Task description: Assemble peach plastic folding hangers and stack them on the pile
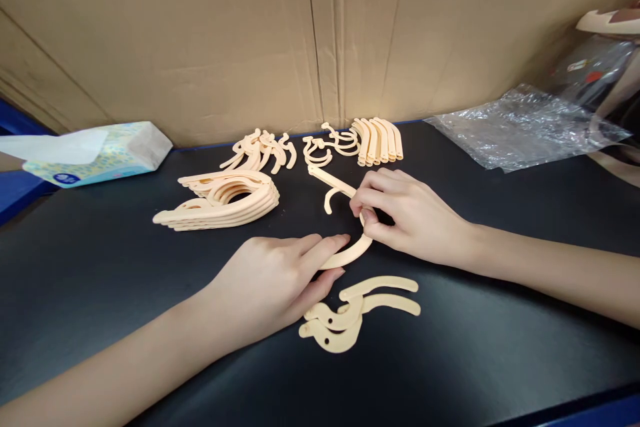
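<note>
A cream plastic folding hanger [349, 257], with curved arms and a small hook, is held between both hands just above or on the black table. My left hand [285, 273] pinches its near curved arm between thumb and fingers. At the hanger's middle joint, my right hand [400, 210] is closed on it, hiding most of that joint. The far arm and hook stick out toward the back. Close to my left fingertips lie loose hanger pieces [345, 337], curved and flat, some with a dark hole.
Left of centre stands a stack of folded hangers [235, 213]. Behind it are piles of loose arms [260, 150], hooks [317, 150] and a row of curved arms [377, 140]. A tissue pack [115, 153] lies left; clear plastic bags [525, 123] lie right. Cardboard [225, 33] closes the back.
</note>
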The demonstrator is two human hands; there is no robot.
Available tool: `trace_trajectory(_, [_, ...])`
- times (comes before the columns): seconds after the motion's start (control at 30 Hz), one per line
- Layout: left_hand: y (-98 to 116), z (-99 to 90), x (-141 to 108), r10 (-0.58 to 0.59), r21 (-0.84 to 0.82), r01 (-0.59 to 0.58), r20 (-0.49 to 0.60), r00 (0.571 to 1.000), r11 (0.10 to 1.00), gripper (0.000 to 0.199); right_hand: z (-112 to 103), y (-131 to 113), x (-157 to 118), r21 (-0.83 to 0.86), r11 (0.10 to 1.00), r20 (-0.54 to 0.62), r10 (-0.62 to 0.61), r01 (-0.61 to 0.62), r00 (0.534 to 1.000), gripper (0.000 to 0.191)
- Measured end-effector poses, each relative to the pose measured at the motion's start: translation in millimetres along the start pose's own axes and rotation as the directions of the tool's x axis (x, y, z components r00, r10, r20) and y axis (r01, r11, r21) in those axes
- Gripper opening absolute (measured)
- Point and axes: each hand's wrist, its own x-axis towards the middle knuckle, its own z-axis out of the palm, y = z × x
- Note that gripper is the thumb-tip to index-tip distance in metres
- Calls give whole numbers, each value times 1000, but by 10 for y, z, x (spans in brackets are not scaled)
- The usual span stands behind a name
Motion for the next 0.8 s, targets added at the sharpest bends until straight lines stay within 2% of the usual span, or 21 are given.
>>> trace_trajectory(0.2, [-25,27,-29,-1,-10,0,-23,1000,1000,28,2,179,16,-97,995,-27,-41,38,999,19])
trace_trajectory(0.33, [-55,49,-52,-2,-50,0,-36,999,999,24,-3,264,25,-87,996,-25,-2,0,1000,20])
trace_trajectory(0.8, [-35,1,22,-165,-79,157,-112,980,984,13,0,253,17,-61,998,-18,24,-25,1000,20])
